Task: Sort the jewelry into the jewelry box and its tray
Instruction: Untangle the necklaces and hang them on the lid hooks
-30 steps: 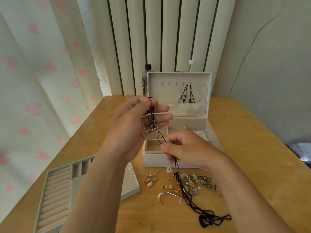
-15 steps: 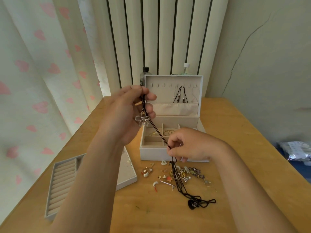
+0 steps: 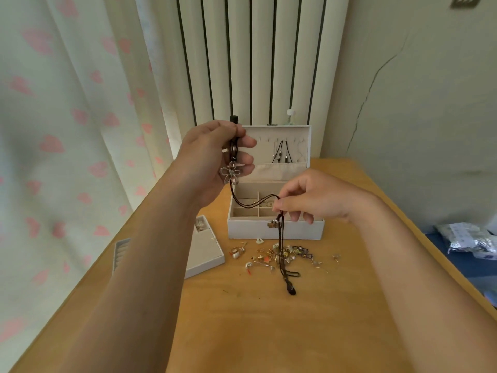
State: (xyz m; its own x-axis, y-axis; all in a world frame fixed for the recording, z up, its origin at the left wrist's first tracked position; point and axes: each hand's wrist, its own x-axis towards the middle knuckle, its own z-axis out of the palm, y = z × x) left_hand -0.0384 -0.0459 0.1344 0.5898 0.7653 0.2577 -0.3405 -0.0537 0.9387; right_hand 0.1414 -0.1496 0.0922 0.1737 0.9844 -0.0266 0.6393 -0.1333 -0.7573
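My left hand (image 3: pixel 212 162) pinches the top of a black cord necklace with a silver flower pendant (image 3: pixel 229 173), raised in front of the open white jewelry box (image 3: pixel 274 229). My right hand (image 3: pixel 309 200) pinches black cord (image 3: pixel 252 203) lower down, over the box's front compartments. A second black cord with a dark pendant (image 3: pixel 291 289) hangs from that hand, its end lying on the table. Loose jewelry (image 3: pixel 279 255) is scattered before the box. The grey tray (image 3: pixel 207 254) lies left, partly hidden by my left arm.
Two corded necklaces (image 3: pixel 282 154) hang on hooks inside the box lid. Two bottles stand behind the box, by the striped wall. The wooden table (image 3: pixel 269 324) ends at the curtain on the left. A silvery packet (image 3: pixel 465 238) lies off the table's right edge.
Both hands rose and drew apart with the cords. The dark pendant's cord was pulled up out of its loose tangle on the table, and the view tilted up.
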